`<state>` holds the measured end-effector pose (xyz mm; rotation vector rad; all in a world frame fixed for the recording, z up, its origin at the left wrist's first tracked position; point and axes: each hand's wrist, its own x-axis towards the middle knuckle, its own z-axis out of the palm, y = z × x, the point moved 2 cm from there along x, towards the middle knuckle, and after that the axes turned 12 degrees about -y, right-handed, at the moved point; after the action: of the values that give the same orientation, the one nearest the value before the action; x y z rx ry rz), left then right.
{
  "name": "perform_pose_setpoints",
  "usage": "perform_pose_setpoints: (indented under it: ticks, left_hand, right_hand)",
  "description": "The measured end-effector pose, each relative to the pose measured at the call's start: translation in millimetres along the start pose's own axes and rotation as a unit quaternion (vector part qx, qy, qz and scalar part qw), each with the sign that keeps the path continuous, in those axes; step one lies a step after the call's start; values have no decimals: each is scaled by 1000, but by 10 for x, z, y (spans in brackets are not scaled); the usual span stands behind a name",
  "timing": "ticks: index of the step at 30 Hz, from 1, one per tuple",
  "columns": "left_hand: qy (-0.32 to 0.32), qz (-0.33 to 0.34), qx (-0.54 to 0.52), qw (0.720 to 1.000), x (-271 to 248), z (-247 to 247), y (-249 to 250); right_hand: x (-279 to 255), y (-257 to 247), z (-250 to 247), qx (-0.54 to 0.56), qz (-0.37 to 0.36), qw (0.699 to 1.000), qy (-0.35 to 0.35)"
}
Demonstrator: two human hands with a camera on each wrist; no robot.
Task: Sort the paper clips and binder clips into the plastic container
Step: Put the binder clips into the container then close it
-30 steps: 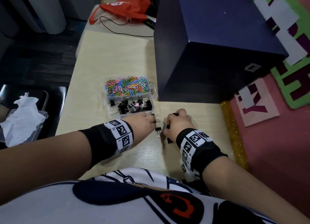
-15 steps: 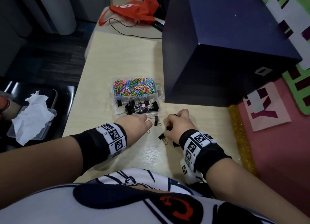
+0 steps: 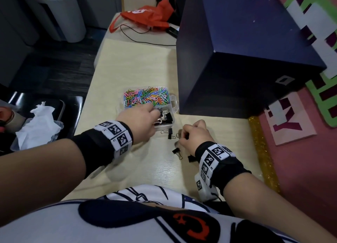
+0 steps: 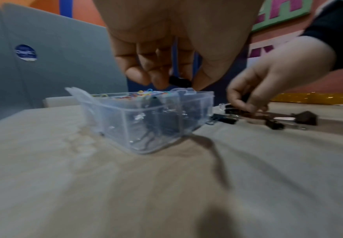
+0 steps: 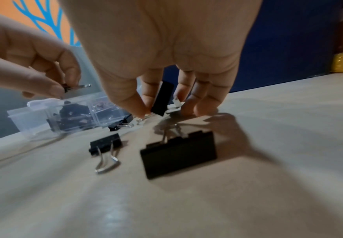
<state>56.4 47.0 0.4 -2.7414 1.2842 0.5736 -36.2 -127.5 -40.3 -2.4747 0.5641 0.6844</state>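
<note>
A clear plastic container point(image 3: 174, 104) sits mid-table, with colourful paper clips point(image 3: 145, 97) in its far compartment and black binder clips point(image 3: 167, 117) in the near ones. My left hand point(image 3: 155, 113) hovers over the near compartment and pinches a small black binder clip point(image 4: 179, 81) just above the container point(image 4: 146, 122). My right hand point(image 3: 182, 137) is down on the table right of the container, thumb and fingers pinching a black binder clip point(image 5: 162, 100). Several loose binder clips lie near it, a small one point(image 5: 105, 144) and a large one point(image 5: 178, 154) among them.
A big dark blue box point(image 3: 237, 60) stands right behind the container. A red bag point(image 3: 145, 16) and a black cable lie at the table's far end. A gold glitter strip point(image 3: 262, 151) runs along the right edge. A black chair with tissue point(image 3: 36, 128) stands to the left.
My left hand has risen from the table and moved forward over the container's near compartment with a small binder clip. My right hand has stayed near the loose clips.
</note>
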Motion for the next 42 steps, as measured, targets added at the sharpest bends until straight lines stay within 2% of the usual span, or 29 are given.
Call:
perform_pose_setpoints:
  ticks: [3,7,12,14,18,22,28,36,39,42]
  left_hand:
    - [-2,-28,1,1000,22,-4,-77]
    - [0,38,32,999,28,106,104]
    - [-93,112,51,988,145,433,381]
    - [-117,106,66,985,193,517,411]
    - [-104,109,101,983,188,480,435]
    - [-134,93,96,982,143,440,380]
    - [-140,79,67,985,98,463,313]
    - [-141,83,95,982,25,461,242]
    - [-138,83,113,980,-7,435,245]
    - [-126,82,121,981,-39,420,221]
  right_hand:
    - [15,55,30,-6,14,1000,0]
    - [31,69,2,-3,40,999,1]
    - [-3,61,15,-30,-11,999,-4]
    - [-15,60,26,-45,-16,999,-8]
    - [-27,59,38,-46,-17,999,-6]
    - [-45,55,41,-30,-16,999,-8]
    - [-53,29,-44,0,-7,1000,-7]
    - [-57,-292,-286,72,-91,989,87]
    - [-55,-499,-343,81,-131,985,78]
    - [-27,-552,-365,46,-79,995,42]
